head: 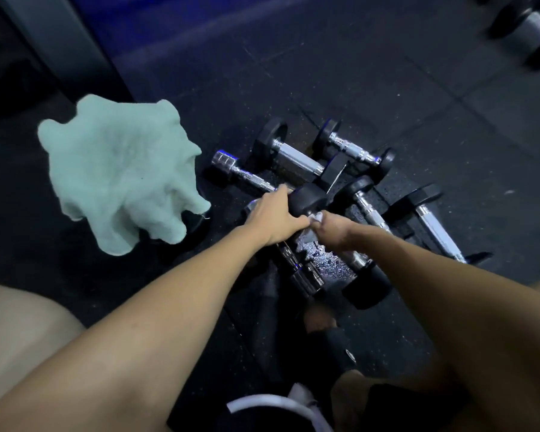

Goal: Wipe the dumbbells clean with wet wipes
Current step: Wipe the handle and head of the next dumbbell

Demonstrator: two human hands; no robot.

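Dumbbell, chrome-handled with black rubber heads (pixel 325 260), lying on dark speckled rubber floor (pixel 387 88) among other dumbbells; far head gripped by left hand (pixel 275 216); small white wet wipe (pixel 316 218) pinched in right hand (pixel 334 233) against wet handle; risk judged: slippage on wet chrome, rolling if grip is loosened.

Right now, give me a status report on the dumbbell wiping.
Left hand grips dumbbell. Right hand rubs wipe on its wet handle. Other dumbbells crowd close.
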